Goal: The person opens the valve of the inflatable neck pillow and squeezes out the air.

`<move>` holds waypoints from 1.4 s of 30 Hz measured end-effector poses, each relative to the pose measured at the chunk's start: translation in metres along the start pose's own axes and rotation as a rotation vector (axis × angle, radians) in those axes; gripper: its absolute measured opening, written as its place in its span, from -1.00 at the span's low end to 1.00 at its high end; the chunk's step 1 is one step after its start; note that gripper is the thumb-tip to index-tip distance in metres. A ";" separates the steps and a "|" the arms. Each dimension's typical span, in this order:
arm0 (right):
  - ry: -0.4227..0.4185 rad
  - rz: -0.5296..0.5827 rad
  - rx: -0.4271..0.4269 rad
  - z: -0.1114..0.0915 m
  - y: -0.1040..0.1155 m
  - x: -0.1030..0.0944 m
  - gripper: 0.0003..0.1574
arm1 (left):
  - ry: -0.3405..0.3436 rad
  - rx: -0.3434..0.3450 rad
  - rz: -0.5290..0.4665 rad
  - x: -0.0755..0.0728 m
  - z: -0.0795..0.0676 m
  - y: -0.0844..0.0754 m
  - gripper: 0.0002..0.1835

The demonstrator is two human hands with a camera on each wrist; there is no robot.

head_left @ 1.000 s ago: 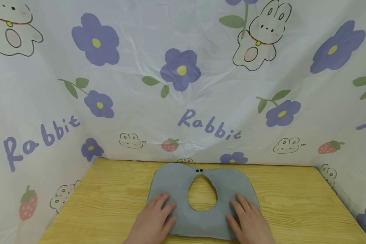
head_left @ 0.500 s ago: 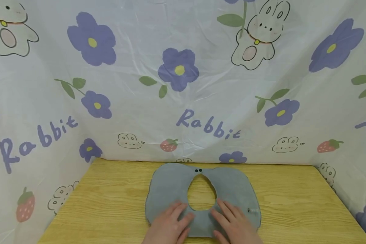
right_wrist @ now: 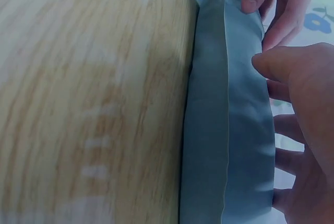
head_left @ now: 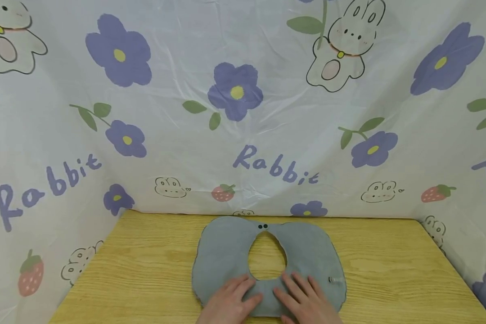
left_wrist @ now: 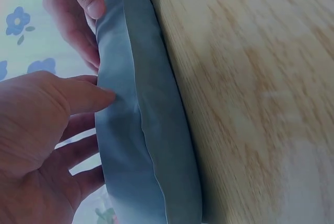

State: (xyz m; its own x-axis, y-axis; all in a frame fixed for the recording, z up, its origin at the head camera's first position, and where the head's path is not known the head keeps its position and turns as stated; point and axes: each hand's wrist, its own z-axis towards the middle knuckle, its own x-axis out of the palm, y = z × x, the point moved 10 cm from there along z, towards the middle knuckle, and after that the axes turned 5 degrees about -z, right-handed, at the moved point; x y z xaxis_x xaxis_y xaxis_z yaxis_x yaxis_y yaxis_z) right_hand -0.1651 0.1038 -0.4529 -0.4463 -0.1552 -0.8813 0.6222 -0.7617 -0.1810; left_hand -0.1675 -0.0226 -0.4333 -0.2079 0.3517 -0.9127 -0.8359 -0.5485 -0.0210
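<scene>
The grey-blue, ring-shaped fabric cushion (head_left: 223, 252) seems laid flat, left grip (head_left: 228, 302) and right grip (head_left: 308, 302) spread on it, not yet lifted away.

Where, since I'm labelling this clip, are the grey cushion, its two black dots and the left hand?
Grey cushion (head_left: 222, 249): head view, on the lobe at image left.
Black dots (head_left: 260, 227): head view, on the left dot of the pair.
Left hand (head_left: 227, 303): head view, on its back.
</scene>
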 end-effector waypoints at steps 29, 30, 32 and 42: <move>0.183 0.294 0.127 0.030 -0.052 -0.003 -0.52 | 0.103 -0.212 -0.154 -0.011 0.030 0.045 -0.62; 0.180 0.277 0.138 0.035 -0.059 -0.005 -0.52 | 0.088 -0.233 -0.156 -0.016 0.034 0.054 -0.61; 0.188 0.255 0.158 0.044 -0.070 -0.008 -0.50 | 0.064 -0.257 -0.164 -0.022 0.043 0.072 -0.60; 0.244 0.218 0.166 0.078 -0.110 0.012 -0.41 | 0.142 -0.354 -0.152 -0.011 0.075 0.142 -0.58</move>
State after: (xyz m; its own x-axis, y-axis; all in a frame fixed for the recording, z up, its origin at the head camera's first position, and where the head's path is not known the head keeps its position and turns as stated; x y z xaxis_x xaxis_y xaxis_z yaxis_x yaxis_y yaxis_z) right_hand -0.2893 0.1365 -0.4091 -0.1361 -0.1859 -0.9731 0.5640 -0.8220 0.0782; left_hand -0.3215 -0.0477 -0.3957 -0.0027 0.3542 -0.9352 -0.6200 -0.7343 -0.2764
